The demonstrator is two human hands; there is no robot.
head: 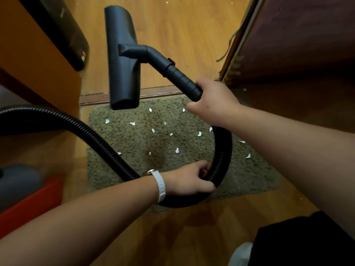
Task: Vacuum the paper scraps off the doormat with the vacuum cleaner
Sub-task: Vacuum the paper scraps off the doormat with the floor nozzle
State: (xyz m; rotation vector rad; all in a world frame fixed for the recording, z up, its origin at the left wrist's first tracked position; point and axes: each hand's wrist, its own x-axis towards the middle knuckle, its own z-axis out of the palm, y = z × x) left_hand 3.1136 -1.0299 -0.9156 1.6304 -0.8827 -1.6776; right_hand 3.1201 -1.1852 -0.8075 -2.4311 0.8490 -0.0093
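A shaggy olive doormat lies on the wooden floor, strewn with several small white paper scraps. My right hand grips the black wand of the vacuum cleaner and holds its wide black floor nozzle in the air above the mat's far edge. My left hand, with a white watch band at the wrist, is closed on the ribbed black hose, which loops down over the mat between the two hands.
An orange wooden cabinet stands at the left with a dark box on it. The vacuum's grey and red body sits at the lower left. A dark door stands at the right. A threshold strip runs behind the mat.
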